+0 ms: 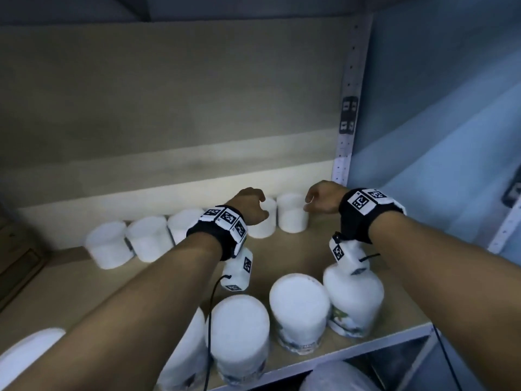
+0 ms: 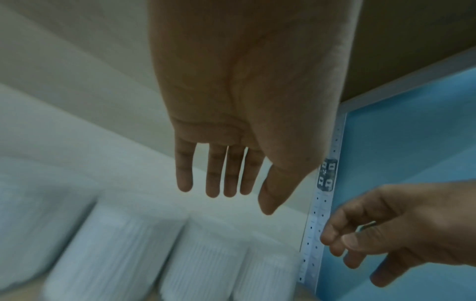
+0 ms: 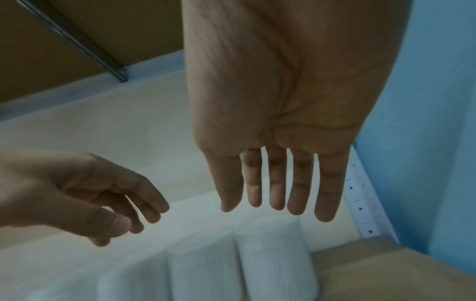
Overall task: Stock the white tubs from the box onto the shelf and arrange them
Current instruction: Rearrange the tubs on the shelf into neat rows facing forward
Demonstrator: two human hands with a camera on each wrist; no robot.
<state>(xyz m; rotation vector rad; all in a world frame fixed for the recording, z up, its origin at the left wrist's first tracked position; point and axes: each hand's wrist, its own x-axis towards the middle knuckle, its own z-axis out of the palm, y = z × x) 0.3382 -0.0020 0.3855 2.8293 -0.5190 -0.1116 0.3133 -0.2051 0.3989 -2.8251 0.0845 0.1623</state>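
A row of white tubs stands along the back of the wooden shelf [image 1: 321, 249], from the leftmost tub [image 1: 108, 245] to the rightmost tub [image 1: 291, 213]. My left hand [image 1: 252, 207] hovers over the second tub from the right [image 1: 263, 221], fingers relaxed and empty. My right hand [image 1: 321, 197] hangs just right of the rightmost tub, also empty. The left wrist view shows straight fingers [image 2: 226, 175] above blurred tubs [image 2: 206, 256]. The right wrist view shows straight fingers [image 3: 278, 183] above the end tubs [image 3: 273, 264].
Several more white tubs stand near the shelf's front edge, among them one [image 1: 239, 331] under my left forearm and one [image 1: 298, 303] between my arms. A perforated metal post [image 1: 348, 114] and a blue wall [image 1: 437, 108] close the right side. A brown box [image 1: 17, 263] sits at left.
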